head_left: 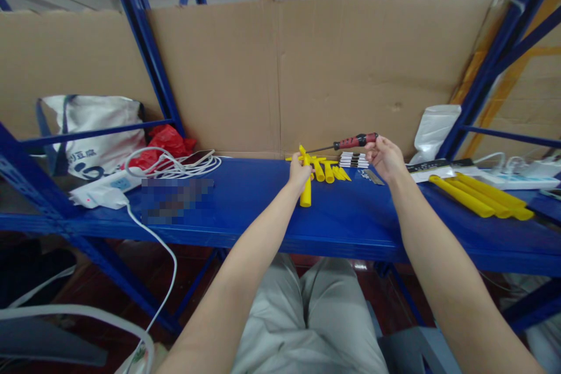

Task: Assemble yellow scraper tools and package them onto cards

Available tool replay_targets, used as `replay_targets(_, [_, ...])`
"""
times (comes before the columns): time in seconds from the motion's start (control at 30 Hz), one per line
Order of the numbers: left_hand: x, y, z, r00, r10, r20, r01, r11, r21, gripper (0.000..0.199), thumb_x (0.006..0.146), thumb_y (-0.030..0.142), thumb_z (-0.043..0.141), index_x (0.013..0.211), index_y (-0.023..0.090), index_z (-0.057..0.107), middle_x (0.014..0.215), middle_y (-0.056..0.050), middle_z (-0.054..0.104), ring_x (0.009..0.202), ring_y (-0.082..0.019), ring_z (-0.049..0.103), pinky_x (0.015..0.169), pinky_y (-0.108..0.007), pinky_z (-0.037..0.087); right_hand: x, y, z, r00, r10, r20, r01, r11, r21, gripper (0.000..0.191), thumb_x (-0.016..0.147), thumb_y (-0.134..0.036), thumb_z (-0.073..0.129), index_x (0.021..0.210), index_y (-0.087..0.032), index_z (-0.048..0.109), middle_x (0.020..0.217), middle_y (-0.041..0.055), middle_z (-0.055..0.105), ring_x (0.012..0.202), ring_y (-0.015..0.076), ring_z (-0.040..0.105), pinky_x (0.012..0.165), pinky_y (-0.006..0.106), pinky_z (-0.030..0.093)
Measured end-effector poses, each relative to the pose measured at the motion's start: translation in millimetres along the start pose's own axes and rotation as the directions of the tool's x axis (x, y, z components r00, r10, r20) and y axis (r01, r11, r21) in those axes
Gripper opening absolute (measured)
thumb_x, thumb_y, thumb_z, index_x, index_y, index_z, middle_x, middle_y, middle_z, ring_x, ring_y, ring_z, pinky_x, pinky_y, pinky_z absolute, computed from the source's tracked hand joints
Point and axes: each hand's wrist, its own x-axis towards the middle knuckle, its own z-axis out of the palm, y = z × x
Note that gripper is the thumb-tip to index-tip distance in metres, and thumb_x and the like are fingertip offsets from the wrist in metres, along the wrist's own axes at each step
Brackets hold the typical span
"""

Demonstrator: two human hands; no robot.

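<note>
A: What is grasped by the left hand (300, 170)?
B: A yellow piece (305, 195) is gripped between its fingers near the middle of the blue shelf (245, 201); the wide, round end is pointed toward the person's lap. Whether the piece is rested on the shelf or held just above it cannot be told.
A: And the right hand (386, 159)?
B: The end of a red-and-black screwdriver (356, 141) is pinched by its fingertips. The tool is held nearly level, and its thin shaft is directed leftward at the upper part of the yellow piece. Whether contact is made by the tip cannot be made out.
A: What is placed close by?
B: Similar yellow parts (328, 172) are laid just right of the left hand, with small yellow slivers (341, 173) beside them. A white stack (354, 160) is set behind the slivers.
A: And farther out?
B: Long yellow tubes (482, 196) are laid side by side at the right. At the left, a coiled white cable (193, 168) is seen near a red plastic bag (163, 145), and the shelf is backed by cardboard (350, 70).
</note>
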Motion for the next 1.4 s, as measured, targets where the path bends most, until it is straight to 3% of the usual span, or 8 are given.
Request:
replay_targets(0.27, [0.6,0.2,0.1,1.000,-0.002,0.007,0.002,1.000,0.000,0.053,0.068,-0.006,0.049,0.111,0.024,0.045,0.097,-0.003,0.061,0.056,-0.008,0.058,0.043,-0.014,0.037,5.7,5.0,-3.5,0.998,0.015,-0.061,-0.012,0.999,0.038,0.037,0.073,-0.041,0.070,0.064,-0.020,0.041,0.048,-0.0072,0.049,0.034,0.0050,0.041,0.032,0.017,0.034])
replay_targets(0.43, [1.9,0.4,-0.1,1.000,-0.009,0.010,0.009,1.000,0.000,0.054,0.068,-0.008,0.048,0.112,0.023,0.045,0.100,-0.004,0.060,0.055,-0.008,0.057,0.043,-0.015,0.037,3.1,3.4,-3.1,0.998,0.025,-0.058,-0.025,1.000,0.002,0.030,0.075,-0.043,0.068,0.070,-0.020,0.050,0.043,-0.0080,0.045,0.032,0.0047,0.038,0.031,0.015,0.030])
replay_targets(0.53, [1.7,0.1,-0.2,1.000,-0.001,0.010,0.001,1.000,0.008,0.054,0.068,-0.008,0.049,0.112,0.023,0.045,0.100,-0.004,0.060,0.055,-0.008,0.058,0.044,-0.016,0.039,0.3,0.7,-1.0,1.000,0.015,-0.020,-0.015,1.000,0.014,0.027,0.078,-0.044,0.065,0.076,-0.019,0.054,0.045,-0.0066,0.049,0.034,0.0051,0.043,0.033,0.015,0.033])
replay_targets(0.7, [0.1,-0.3,0.3,1.000,0.028,0.007,-0.028,1.000,0.011,0.051,0.070,-0.005,0.051,0.112,0.022,0.046,0.100,-0.005,0.061,0.056,-0.009,0.058,0.043,-0.017,0.039,-0.1,-0.5,-0.4,1.000,0.015,-0.003,-0.014,0.999,0.049,0.026,0.079,-0.037,0.066,0.072,-0.020,0.048,0.056,-0.0054,0.059,0.038,0.0048,0.048,0.039,0.015,0.041])
replay_targets(0.97, [0.3,0.0,0.3,1.000,0.015,0.009,-0.015,1.000,0.009,0.052,0.070,-0.007,0.047,0.113,0.022,0.045,0.097,-0.004,0.060,0.053,-0.007,0.056,0.041,-0.015,0.036,2.8,2.2,-1.4,0.998,0.020,-0.067,-0.016,0.998,0.060,0.038,0.071,-0.045,0.072,0.065,-0.020,0.044,0.049,-0.0073,0.051,0.036,0.0048,0.043,0.033,0.016,0.035])
replay_targets(1.23, [1.3,-1.2,0.3,1.000,0.017,0.008,-0.017,1.000,0.019,0.053,0.069,-0.007,0.047,0.113,0.022,0.045,0.097,-0.003,0.061,0.055,-0.008,0.058,0.043,-0.015,0.037,0.9,2.1,-1.3,0.999,0.040,-0.037,-0.038,0.999,0.036,0.031,0.075,-0.046,0.068,0.073,-0.019,0.052,0.041,-0.0086,0.041,0.033,0.0047,0.038,0.032,0.015,0.030])
replay_targets(1.4, [-0.2,0.1,0.8,1.000,0.008,0.004,-0.008,1.000,0.011,0.052,0.070,-0.007,0.046,0.113,0.022,0.044,0.097,-0.004,0.061,0.054,-0.007,0.056,0.042,-0.014,0.036,-1.0,0.0,-0.3,1.000,0.029,-0.003,-0.029,0.999,0.038,0.029,0.079,-0.043,0.064,0.071,-0.019,0.049,0.051,-0.0053,0.054,0.037,0.0052,0.045,0.035,0.016,0.034])
